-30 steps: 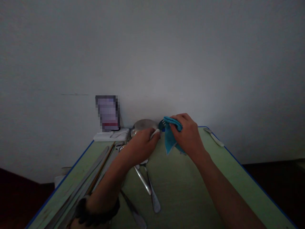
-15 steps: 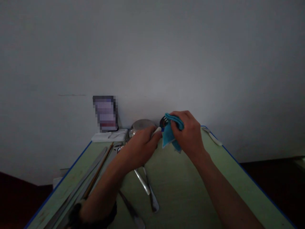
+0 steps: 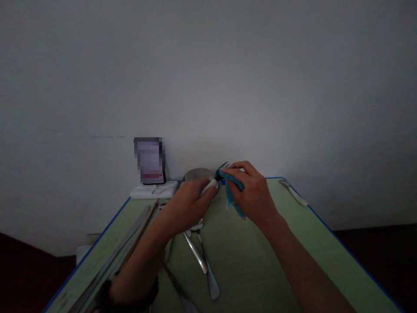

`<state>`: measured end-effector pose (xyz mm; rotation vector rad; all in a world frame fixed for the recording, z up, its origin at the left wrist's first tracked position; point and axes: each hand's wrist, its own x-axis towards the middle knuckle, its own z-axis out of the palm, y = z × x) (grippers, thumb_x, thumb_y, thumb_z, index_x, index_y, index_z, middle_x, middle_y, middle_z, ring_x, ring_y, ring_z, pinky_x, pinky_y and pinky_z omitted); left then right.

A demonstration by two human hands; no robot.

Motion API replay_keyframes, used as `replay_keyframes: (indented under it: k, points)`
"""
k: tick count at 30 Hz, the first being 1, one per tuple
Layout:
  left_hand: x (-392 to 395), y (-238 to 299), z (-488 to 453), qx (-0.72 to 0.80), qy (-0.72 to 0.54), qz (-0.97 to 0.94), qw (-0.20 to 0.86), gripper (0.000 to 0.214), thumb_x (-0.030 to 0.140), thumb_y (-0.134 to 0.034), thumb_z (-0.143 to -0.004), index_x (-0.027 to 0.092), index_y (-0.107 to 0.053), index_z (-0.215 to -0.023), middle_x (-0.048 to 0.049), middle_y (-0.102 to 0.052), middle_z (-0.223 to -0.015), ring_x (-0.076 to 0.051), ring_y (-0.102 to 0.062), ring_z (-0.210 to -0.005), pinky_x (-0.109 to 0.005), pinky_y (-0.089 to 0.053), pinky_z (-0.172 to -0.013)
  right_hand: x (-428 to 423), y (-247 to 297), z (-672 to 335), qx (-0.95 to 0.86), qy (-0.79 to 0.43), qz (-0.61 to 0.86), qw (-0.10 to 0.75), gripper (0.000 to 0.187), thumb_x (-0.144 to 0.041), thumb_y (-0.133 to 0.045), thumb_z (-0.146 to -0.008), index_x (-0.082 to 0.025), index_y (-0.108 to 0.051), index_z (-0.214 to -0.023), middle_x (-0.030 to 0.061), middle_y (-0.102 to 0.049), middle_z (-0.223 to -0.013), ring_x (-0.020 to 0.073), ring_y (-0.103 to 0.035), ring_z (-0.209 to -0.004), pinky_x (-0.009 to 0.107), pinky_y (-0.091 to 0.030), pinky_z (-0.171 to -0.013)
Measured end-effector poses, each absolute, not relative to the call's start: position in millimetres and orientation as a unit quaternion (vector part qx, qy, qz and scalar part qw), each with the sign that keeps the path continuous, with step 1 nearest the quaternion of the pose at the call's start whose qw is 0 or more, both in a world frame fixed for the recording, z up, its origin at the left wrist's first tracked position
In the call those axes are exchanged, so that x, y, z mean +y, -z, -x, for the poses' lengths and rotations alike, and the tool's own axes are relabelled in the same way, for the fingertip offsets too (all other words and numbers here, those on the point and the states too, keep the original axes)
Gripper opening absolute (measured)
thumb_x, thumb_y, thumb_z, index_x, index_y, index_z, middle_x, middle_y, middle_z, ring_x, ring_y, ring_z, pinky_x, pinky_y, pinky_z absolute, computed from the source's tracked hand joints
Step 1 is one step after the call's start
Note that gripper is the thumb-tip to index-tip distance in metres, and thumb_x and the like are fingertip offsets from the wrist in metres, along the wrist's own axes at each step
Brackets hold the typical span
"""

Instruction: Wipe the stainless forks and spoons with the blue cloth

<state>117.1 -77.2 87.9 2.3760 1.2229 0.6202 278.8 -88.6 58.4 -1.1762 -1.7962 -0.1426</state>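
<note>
Just beyond the left hand [image 3: 192, 198], its fingers closed round the white handle [image 3: 210, 186], the fork [image 3: 217, 175] now shows bare tines above the blue cloth [image 3: 232, 178] the right hand [image 3: 252, 191] pinches, so wiping seems nearer the neck.

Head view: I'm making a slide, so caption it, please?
Left hand gripping a white-handled metal fork, right hand holding a folded blue cloth against it, over a green, blue-edged table.

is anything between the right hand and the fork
Yes, the blue cloth: the right hand pinches it at the head of the fork. Nothing else visible stands between; whether the hand also touches the fork directly is unclear.
</note>
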Motion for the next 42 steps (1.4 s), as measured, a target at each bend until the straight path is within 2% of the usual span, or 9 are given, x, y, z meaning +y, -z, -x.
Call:
replay_keyframes:
  k: [6,11,16,21,25,32,37,42]
  points:
    - [-78,-88,-117,0.443,-0.214,-0.851,0.181,0.033,0.035,-0.030,-0.088,0.018,-0.050,-0.069,0.0028,-0.052,-0.053,-0.012,-0.048,-0.048,-0.024,-0.031,-0.050,-91,-61,-279,-0.722,0.064,0.502,0.471,0.026,-0.015,-0.051,-0.081,-0.019,-0.062,-0.104,0.0070,-0.056,-0.100,0.0175,-0.057,-0.091,0.035,-0.048,-0.083]
    - [-80,-79,-125,0.448,-0.201,-0.865,0.103,0.033,0.033,-0.028,-0.090,0.018,-0.052,-0.074,-0.0024,-0.059,-0.066,-0.016,-0.056,-0.061,-0.026,-0.032,-0.055,-92,-57,-274,-0.705,0.064,0.536,0.460,0.026,-0.015,-0.050,-0.081,-0.019,-0.064,-0.103,0.0086,-0.057,-0.104,0.0186,-0.058,-0.090,0.036,-0.047,-0.083]
    - [-80,-71,-127,0.468,-0.180,-0.864,0.046,0.032,0.031,-0.026,-0.091,0.018,-0.051,-0.076,-0.0056,-0.062,-0.071,-0.020,-0.060,-0.068,-0.028,-0.032,-0.058,-93,-55,-269,-0.733,0.018,0.524,0.434,0.028,-0.013,-0.051,-0.080,-0.016,-0.064,-0.105,0.0083,-0.062,-0.096,0.0174,-0.059,-0.088,0.032,-0.047,-0.083]
    - [-81,-69,-124,0.488,-0.142,-0.861,0.000,0.034,0.037,-0.025,-0.090,0.018,-0.052,-0.084,-0.0070,-0.062,-0.071,-0.022,-0.061,-0.067,-0.029,-0.033,-0.057,-93,-65,-278,-0.726,0.049,0.532,0.434,0.024,-0.015,-0.054,-0.078,-0.017,-0.066,-0.099,0.0061,-0.065,-0.091,0.0171,-0.060,-0.083,0.032,-0.047,-0.081]
    - [-81,-71,-123,0.506,-0.128,-0.853,0.005,0.034,0.039,-0.025,-0.090,0.019,-0.053,-0.088,-0.0077,-0.063,-0.074,-0.023,-0.061,-0.069,-0.029,-0.034,-0.058,-93,-71,-286,-0.690,0.095,0.570,0.436,0.022,-0.018,-0.054,-0.078,-0.016,-0.067,-0.095,0.0073,-0.066,-0.089,0.0183,-0.061,-0.079,0.034,-0.047,-0.079]
    - [-76,-80,-112,0.454,-0.132,-0.877,0.090,0.035,0.036,-0.029,-0.089,0.017,-0.057,-0.081,-0.0041,-0.061,-0.070,-0.017,-0.057,-0.065,-0.026,-0.034,-0.057,-92,-77,-307,-0.622,0.148,0.614,0.463,0.021,-0.022,-0.054,-0.077,-0.013,-0.066,-0.091,0.0089,-0.067,-0.089,0.0211,-0.061,-0.081,0.036,-0.046,-0.078]
    - [-80,-82,-117,0.448,-0.168,-0.873,0.096,0.034,0.035,-0.029,-0.090,0.017,-0.056,-0.081,-0.0034,-0.060,-0.069,-0.016,-0.056,-0.064,-0.026,-0.033,-0.056,-98,-76,-289,-0.674,0.083,0.577,0.454,0.018,-0.022,-0.056,-0.076,-0.015,-0.065,-0.090,0.0055,-0.068,-0.088,0.0184,-0.061,-0.080,0.031,-0.046,-0.076]
    - [-86,-83,-126,0.452,-0.194,-0.865,0.099,0.033,0.033,-0.029,-0.090,0.017,-0.054,-0.077,-0.0036,-0.060,-0.071,-0.017,-0.057,-0.067,-0.026,-0.032,-0.058,-96,-65,-267,-0.714,0.029,0.545,0.438,0.017,-0.020,-0.053,-0.079,-0.014,-0.062,-0.091,0.0072,-0.065,-0.089,0.0186,-0.060,-0.084,0.031,-0.045,-0.080]
